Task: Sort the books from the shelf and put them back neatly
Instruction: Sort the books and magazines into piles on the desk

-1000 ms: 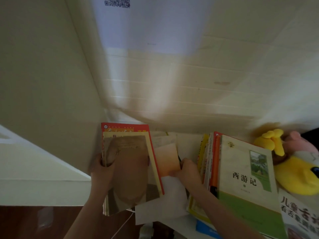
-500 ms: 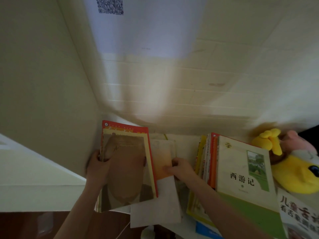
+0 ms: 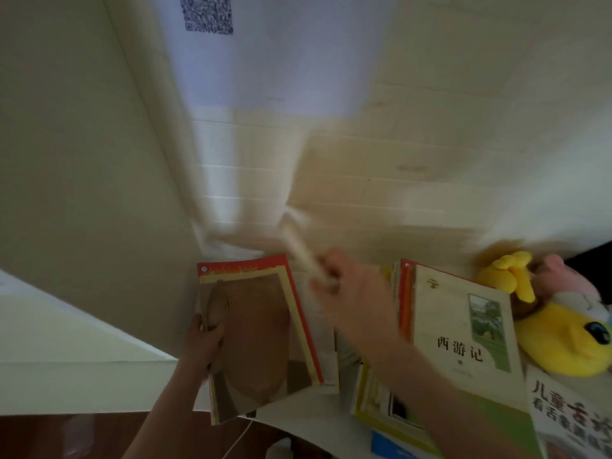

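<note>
the brown-covered book point(image 3: 255, 332), with a red-edged one behind it, stands at the left end of the shelf. it looks stiff and fairly heavy, best clamped along its left edge, where the left hand point(image 3: 207, 339) grips it. the cream-and-green book point(image 3: 463, 326) leaning at the right reads 西游记. the thin pale booklet point(image 3: 303, 256), likely light and floppy, seems pinched in the blurred right hand point(image 3: 351, 293). a qr code point(image 3: 207, 13) is printed on a sheet above.

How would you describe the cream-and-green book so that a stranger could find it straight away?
Start at the yellow plush toy at the far right. Just left of it stands a row of leaning books, and the cream-and-green paperback is the front one. Unlike the red and yellow covers behind it, it shows a small landscape picture and three black characters.
</note>
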The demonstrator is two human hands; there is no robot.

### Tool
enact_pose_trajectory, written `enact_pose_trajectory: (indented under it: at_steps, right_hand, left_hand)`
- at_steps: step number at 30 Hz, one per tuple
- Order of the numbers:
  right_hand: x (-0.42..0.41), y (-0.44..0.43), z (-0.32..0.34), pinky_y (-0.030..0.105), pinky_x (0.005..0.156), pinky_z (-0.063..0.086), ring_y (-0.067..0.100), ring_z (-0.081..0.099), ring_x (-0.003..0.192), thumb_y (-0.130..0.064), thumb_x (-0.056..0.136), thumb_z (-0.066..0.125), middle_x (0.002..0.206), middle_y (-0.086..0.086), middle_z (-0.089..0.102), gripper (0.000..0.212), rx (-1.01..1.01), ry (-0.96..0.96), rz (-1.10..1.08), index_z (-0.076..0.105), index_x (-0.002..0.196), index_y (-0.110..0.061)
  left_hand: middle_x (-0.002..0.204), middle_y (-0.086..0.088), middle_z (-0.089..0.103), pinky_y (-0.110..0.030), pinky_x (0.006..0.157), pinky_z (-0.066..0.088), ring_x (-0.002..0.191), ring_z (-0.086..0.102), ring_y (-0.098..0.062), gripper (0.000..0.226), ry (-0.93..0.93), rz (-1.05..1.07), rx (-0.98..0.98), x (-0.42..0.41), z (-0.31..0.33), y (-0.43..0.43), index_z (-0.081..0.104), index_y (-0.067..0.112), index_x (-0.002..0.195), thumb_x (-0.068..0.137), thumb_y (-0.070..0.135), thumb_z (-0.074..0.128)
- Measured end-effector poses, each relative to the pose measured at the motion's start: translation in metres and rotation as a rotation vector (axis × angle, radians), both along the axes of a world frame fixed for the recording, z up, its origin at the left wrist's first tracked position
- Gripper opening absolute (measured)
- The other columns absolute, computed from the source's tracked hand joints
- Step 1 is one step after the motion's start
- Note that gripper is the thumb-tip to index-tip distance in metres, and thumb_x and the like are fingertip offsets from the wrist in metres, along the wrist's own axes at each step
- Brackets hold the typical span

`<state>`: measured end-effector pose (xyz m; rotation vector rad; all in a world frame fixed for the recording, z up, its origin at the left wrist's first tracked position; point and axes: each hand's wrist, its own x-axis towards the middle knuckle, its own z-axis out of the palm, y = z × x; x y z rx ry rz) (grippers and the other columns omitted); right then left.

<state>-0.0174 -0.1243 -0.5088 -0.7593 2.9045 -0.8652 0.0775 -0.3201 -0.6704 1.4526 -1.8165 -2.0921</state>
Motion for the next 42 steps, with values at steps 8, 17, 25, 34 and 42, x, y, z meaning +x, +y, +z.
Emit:
enact_pose_trajectory:
  at_steps: [8, 17, 25, 34, 42]
  right_hand:
    - [0.045, 0.028, -0.112, 0.028, 0.064, 0.051, 0.022, 0.066, 0.082, -0.009, 0.084, 0.039, 0.091, 0.004, 0.068, 0.028, 0.294, -0.146, 0.627, 0.063, 0.096, -0.014]
    - [0.006, 0.055, -0.129, 0.03, 0.118, 0.019, 0.012, 0.025, 0.137, -0.028, 0.095, 0.042, 0.141, 0.003, 0.046, 0.034, 0.151, 0.145, 0.762, 0.055, 0.125, -0.016]
    - [0.019, 0.025, -0.13, 0.015, 0.061, 0.05, 0.009, 0.061, 0.085, -0.02, 0.097, 0.052, 0.099, -0.003, 0.063, 0.02, -0.243, -0.842, -0.342, 0.051, 0.116, -0.014]
    - [0.001, 0.035, -0.119, 0.034, 0.08, 0.055, 0.015, 0.062, 0.098, -0.007, 0.093, 0.056, 0.108, -0.002, 0.062, 0.027, -0.446, -0.695, -0.37, 0.049, 0.115, -0.021]
    - [-0.028, 0.045, -0.105, 0.045, 0.08, 0.057, 0.02, 0.065, 0.094, -0.01, 0.094, 0.055, 0.107, 0.001, 0.065, 0.027, -0.482, -0.586, -0.407, 0.051, 0.118, -0.023]
  left_hand:
    - [0.107, -0.016, 0.07, -0.05, 0.095, 0.048, 0.103, 0.064, -0.033, 0.055, 0.101, 0.004, 0.265, 0.008, -0.006, -0.004, 0.064, 0.014, 0.114, 0.092, 0.058, 0.039]
    - [0.102, -0.015, 0.072, -0.05, 0.091, 0.052, 0.095, 0.069, -0.032, 0.082, 0.053, -0.141, 0.135, 0.01, -0.007, -0.004, 0.063, 0.009, 0.116, 0.081, 0.078, 0.033]
    - [0.125, -0.048, 0.038, -0.033, 0.049, 0.054, 0.065, 0.067, -0.044, 0.088, 0.31, -0.209, -0.356, 0.012, -0.045, 0.006, 0.0, 0.025, 0.153, 0.089, 0.024, 0.061]
    - [0.128, -0.002, 0.059, -0.044, 0.085, 0.057, 0.113, 0.061, -0.025, 0.044, 0.32, 0.014, -0.028, 0.027, -0.006, 0.012, 0.051, 0.042, 0.125, 0.085, 0.037, 0.067]
    - [0.119, -0.01, 0.066, -0.035, 0.077, 0.058, 0.105, 0.065, -0.026, 0.047, 0.509, 0.073, 0.332, 0.04, 0.001, -0.002, 0.055, 0.015, 0.127, 0.081, 0.005, 0.05]
